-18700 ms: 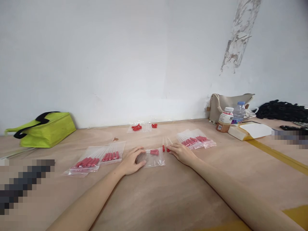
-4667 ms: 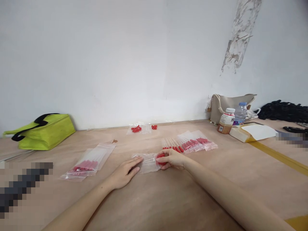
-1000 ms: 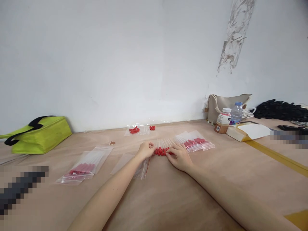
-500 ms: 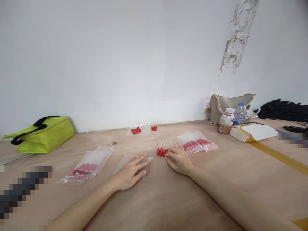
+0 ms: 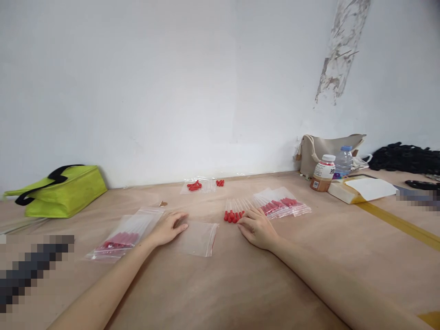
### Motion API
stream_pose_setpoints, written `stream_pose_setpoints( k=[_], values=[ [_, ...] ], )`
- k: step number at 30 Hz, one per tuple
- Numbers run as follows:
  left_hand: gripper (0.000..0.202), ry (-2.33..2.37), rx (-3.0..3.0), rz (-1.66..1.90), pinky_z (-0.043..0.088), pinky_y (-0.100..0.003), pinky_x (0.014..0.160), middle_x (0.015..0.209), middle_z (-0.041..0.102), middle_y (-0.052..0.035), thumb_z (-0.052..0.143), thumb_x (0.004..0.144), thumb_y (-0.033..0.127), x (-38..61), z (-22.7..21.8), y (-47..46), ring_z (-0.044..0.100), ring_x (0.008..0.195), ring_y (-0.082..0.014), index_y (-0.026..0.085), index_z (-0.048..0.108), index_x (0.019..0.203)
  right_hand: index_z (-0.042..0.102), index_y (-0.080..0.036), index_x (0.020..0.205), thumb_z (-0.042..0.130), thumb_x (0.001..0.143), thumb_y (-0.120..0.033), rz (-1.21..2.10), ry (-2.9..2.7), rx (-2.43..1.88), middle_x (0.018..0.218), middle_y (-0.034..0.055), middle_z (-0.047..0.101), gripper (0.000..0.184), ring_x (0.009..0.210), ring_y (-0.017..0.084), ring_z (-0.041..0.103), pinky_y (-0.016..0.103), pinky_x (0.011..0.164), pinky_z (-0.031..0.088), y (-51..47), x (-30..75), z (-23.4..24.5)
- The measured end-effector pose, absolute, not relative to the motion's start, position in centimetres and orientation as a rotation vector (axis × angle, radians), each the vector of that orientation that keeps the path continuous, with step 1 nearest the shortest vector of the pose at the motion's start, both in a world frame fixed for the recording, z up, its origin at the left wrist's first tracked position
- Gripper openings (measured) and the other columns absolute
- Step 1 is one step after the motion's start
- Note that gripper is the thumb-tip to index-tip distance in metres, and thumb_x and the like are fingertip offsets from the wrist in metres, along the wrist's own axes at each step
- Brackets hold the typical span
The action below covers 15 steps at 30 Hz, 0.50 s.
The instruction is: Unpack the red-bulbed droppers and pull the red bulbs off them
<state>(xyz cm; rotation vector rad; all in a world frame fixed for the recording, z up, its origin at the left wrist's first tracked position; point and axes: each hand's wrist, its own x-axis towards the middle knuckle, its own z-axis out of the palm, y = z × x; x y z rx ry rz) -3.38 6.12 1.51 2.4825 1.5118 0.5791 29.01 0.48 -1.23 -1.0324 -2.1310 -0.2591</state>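
My left hand lies on the left end of an empty clear zip bag, fingers loosely curved and holding nothing I can see. My right hand rests flat on the brown table, fingertips touching the red bulbs of a row of loose clear droppers. To the left of my left hand lies a filled bag of red-bulbed droppers. Right of the loose row is a stack of filled dropper bags.
Loose red bulbs and a clear bag sit near the wall. A lime green tote is at the far left. At the right stand a beige bag, two bottles, a paper pad and black items.
My left hand slid left along the empty bag, from its right part to its left end, leaving the bag spread flat. My right hand stayed at the dropper bulbs.
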Motion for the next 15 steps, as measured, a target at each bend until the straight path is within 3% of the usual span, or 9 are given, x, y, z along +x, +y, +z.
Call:
stream_pose_setpoints(
  k=[3,5,8,12,15],
  values=[
    [0.043,1.492,2.297,0.486,0.042,-0.026,0.064,0.084,0.061,-0.0034,0.053,0.069,0.048,-3.3,1.0,6.1,0.055,0.070,-0.0166,0.016,0.058,0.098,0.062,-0.019,0.078,0.049,0.079,-0.016,-0.255,-2.120,-1.031,0.076,0.0033,0.056,0.013,0.077,0.016,0.047,0.030,0.071,0.032,0.6,29.0,-1.2],
    [0.035,1.474,2.241,0.418,0.039,-0.024,0.057,0.070,0.059,-0.0003,0.056,0.065,0.048,-3.0,1.2,5.6,0.053,0.063,-0.0154,0.016,0.060,0.082,0.062,-0.019,0.077,0.049,0.078,-0.016,-0.249,-2.118,-1.033,0.076,0.0036,0.057,0.013,0.076,0.016,0.047,0.030,0.071,0.032,0.6,29.1,-1.3],
    [0.029,1.630,2.222,0.451,0.036,-0.023,0.056,0.064,0.057,0.0004,0.055,0.065,0.045,-3.5,2.7,5.1,0.053,0.062,-0.0160,0.017,0.058,0.069,0.062,-0.019,0.078,0.049,0.078,-0.015,-0.245,-2.115,-1.026,0.076,0.0039,0.057,0.013,0.076,0.016,0.047,0.030,0.071,0.032,0.5,29.1,-1.3],
    [0.026,2.208,1.959,0.645,0.036,-0.024,0.058,0.069,0.061,-0.0013,0.052,0.067,0.041,-7.1,5.9,5.1,0.055,0.068,-0.0191,0.018,0.059,0.076,0.062,-0.019,0.078,0.049,0.079,-0.016,-0.245,-2.124,-1.013,0.076,0.0040,0.056,0.013,0.077,0.016,0.047,0.030,0.071,0.032,0.5,29.1,-1.3],
    [0.025,2.396,1.815,0.689,0.035,-0.029,0.057,0.054,0.055,-0.0028,0.054,0.064,0.039,-10.6,6.9,5.2,0.054,0.062,-0.0244,0.015,0.059,0.068,0.062,-0.019,0.077,0.048,0.079,-0.017,-0.243,-2.129,-1.013,0.075,0.0045,0.056,0.014,0.076,0.017,0.047,0.030,0.070,0.032,0.6,29.1,-1.3]
  ],
)
